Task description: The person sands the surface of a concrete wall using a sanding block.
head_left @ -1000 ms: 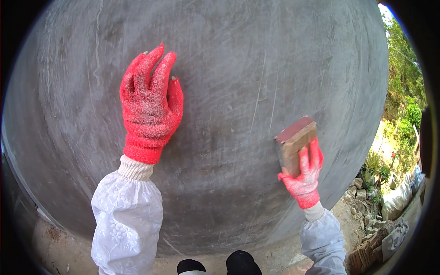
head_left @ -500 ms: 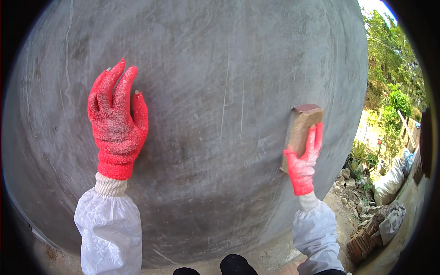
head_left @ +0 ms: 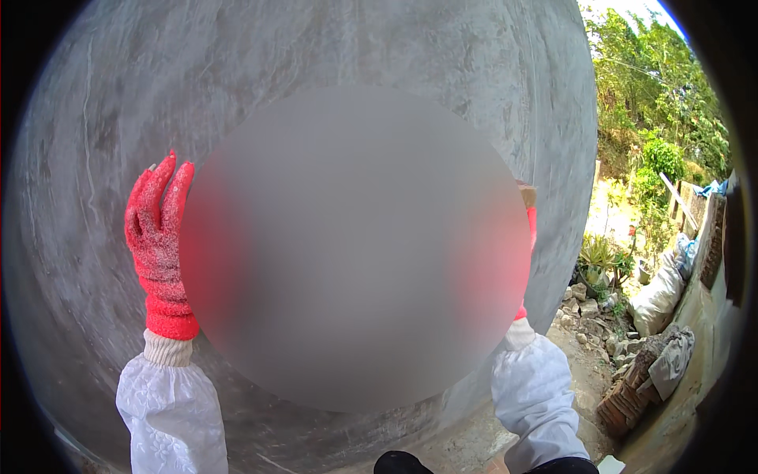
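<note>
A large rounded grey wall, smooth and streaked (head_left: 355, 47), fills most of the view in front of me. My left hand (head_left: 160, 245), in a dusty red glove, lies against it at the left, fingers stretched upward and apart; a blurred disc hides its thumb side. At the right, only the outer edge of my red-gloved right hand (head_left: 531, 227) shows past the same disc. Just above it appears the corner of a brown rectangular block (head_left: 528, 193), which this hand grips against the wall. Most of the block and the right fingers are hidden.
Broken stones (head_left: 584, 304) lie along the ground right of the wall. Farther right are a stack of bricks or tiles (head_left: 624, 407), a white sack (head_left: 659, 296) and leaning boards (head_left: 687, 205). Green plants (head_left: 663, 158) grow behind. My dark shoe (head_left: 401, 462) shows at the bottom.
My view has turned a little right, so the wall's edge sits farther left. A blurred disc now covers the middle. The left hand stays open on the wall; the right keeps the block.
</note>
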Available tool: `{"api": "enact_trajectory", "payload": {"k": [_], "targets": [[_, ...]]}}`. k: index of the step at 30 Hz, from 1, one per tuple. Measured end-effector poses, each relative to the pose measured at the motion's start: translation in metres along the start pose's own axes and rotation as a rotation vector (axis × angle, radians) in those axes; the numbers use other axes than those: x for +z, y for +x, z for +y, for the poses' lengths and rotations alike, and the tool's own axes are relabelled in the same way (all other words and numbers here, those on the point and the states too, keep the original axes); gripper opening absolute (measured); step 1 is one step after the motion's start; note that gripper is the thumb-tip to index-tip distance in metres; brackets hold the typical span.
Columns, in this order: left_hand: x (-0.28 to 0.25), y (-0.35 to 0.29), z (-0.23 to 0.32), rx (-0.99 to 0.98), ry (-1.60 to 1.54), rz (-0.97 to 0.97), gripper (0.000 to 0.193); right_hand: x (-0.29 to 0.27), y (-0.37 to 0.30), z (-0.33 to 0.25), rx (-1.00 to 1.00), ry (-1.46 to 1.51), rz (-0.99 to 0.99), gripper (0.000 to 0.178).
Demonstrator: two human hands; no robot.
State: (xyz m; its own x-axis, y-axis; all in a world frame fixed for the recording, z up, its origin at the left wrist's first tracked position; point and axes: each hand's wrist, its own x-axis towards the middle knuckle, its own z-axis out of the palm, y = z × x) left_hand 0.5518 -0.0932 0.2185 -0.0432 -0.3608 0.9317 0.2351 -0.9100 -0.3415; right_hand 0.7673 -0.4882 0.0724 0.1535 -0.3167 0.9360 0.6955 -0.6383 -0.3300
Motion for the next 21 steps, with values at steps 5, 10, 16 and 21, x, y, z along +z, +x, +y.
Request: {"api": "enact_trajectory", "payload": {"k": [5,10,16,21], "targets": [[-0.003,0.001,0.0,-0.002,0.006,-0.021,0.052,-0.012,-0.039,-0.037,-0.626,0.163,-0.325,0.105],[-0.005,0.006,0.005,0.0,-0.003,-0.032,0.052,0.004,0.153,0.003,-0.172,0.062,0.031,0.095],[-0.001,0.0,0.004,-0.002,0.006,-0.032,0.052,0.003,0.096,0.029,-0.12,-0.03,-0.013,0.097],[-0.006,0.002,0.001,0.011,0.027,-0.016,0.051,-0.021,-0.003,0.047,-0.244,-0.012,-0.145,0.1]]}}
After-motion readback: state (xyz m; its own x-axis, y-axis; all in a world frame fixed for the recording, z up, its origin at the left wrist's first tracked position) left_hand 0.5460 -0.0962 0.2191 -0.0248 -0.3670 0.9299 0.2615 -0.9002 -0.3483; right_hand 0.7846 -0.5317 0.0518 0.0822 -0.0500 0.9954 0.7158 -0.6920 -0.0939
